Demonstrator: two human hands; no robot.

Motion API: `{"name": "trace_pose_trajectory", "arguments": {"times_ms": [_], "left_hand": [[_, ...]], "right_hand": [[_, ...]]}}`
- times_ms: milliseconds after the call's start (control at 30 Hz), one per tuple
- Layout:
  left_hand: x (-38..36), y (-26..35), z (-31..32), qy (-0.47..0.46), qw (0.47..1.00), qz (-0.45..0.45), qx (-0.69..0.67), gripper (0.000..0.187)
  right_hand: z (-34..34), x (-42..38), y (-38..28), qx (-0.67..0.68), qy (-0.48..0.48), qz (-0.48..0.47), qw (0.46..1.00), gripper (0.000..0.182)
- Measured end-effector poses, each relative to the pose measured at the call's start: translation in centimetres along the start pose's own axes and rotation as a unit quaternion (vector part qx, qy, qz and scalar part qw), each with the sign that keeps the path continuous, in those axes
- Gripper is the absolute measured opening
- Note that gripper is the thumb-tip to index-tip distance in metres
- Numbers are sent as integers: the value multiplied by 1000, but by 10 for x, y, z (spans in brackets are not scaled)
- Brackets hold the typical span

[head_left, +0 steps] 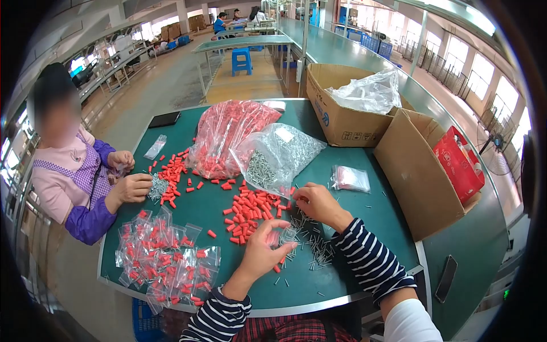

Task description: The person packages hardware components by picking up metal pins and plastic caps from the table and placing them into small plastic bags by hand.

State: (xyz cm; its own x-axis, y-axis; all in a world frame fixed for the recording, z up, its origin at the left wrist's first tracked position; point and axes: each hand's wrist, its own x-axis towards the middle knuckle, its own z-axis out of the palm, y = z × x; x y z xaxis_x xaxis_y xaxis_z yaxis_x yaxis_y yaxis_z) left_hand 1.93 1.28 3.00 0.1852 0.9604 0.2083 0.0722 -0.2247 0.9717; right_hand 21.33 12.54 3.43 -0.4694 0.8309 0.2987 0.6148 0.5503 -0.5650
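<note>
Near the table's front middle, my left hand (263,251) is curled around a small clear plastic bag (285,235) that has something red in it. Up and to the right, my right hand (315,203) has its fingers bent together at the edge of the red caps (250,211); what its fingertips hold, if anything, is too small to name. Loose metal screws (321,251) lie scattered below my right hand. Behind both hands, an open clear bag of screws (262,170) rests against a big bag of red caps (225,137).
Filled small bags (165,262) are heaped at the front left. A co-worker (68,154) at the left handles screws and caps. Cardboard boxes (342,122) stand at the right, near a stack of small bags (350,179). Phones lie at the back left and far right.
</note>
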Motion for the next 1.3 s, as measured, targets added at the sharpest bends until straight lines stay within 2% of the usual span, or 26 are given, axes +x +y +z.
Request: {"name": "trace_pose_trajectory", "arguments": {"times_ms": [67,167,267,300,400,433,567,667,767,900,1000,1167,1267,1300], "left_hand": [[1,-5,0,4,1000,14,15,47],[0,-4,1,7,1000,15,18,46],[-1,2,3,3,1000,-7,4,45],[-1,0,2,2,1000,-10,7,45],[-1,2,3,-1,1000,-9,12,44],[-1,-2,3,-1,1000,1,18,44],[-1,8,5,-6,999,-27,-28,44],[-1,3,3,-4,1000,-22,4,45],[-1,-2,1,-1,1000,-19,18,46],[0,-1,2,14,1000,0,13,49],[0,-2,4,14,1000,6,17,50],[1,-13,1,7,999,-10,50,48],[0,-12,2,7,999,-3,42,48],[0,-10,2,9,999,5,45,48]], "right_hand": [[-11,-6,-11,57,1,3,998,16],[-26,-14,-26,206,-42,100,972,19],[-33,-20,-25,170,-15,64,983,19],[-35,-20,-25,162,-21,89,982,16],[-34,-20,-12,64,0,78,995,16],[-34,-20,-15,39,-21,83,996,17],[-2,-26,2,16,-6,23,1000,18],[-1,-24,2,-12,-31,32,999,15],[-6,-25,4,-21,-16,-3,1000,14],[-34,-25,-28,50,-15,-7,999,15],[-51,-29,-62,83,-29,-64,994,16],[-54,-35,-91,75,-98,-121,985,21],[-49,-37,-93,-3,-116,-142,983,28],[-49,-38,-95,11,-108,-148,983,31]]}}
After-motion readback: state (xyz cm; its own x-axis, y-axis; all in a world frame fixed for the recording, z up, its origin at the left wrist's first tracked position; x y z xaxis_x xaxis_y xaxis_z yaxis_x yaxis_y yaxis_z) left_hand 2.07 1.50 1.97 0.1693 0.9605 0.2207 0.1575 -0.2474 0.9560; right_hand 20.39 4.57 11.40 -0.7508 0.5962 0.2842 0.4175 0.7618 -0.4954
